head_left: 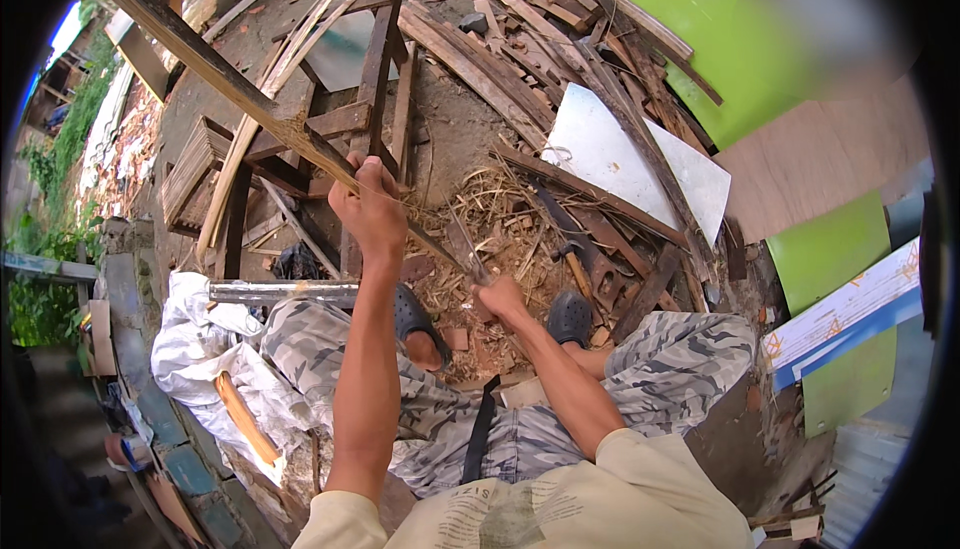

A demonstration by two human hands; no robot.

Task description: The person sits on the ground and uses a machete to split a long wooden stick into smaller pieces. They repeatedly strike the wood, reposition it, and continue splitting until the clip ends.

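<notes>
Outdoor ground (pixel 215 79), littered with wood shavings (pixel 490 194), spreads below and ahead of both hands. The left hand (pixel 370 211) is closed around a long wooden strip (pixel 290 132), which extends from this grip far to the upper left and, on the other side, down toward the right hand (pixel 502 297). The right hand is closed near the lower end, on a slim tool (pixel 480 272) whose exact kind I cannot tell. Just right of this grip is a hammer (pixel 578 274); farther beyond, a white board (pixel 630 164).
</notes>
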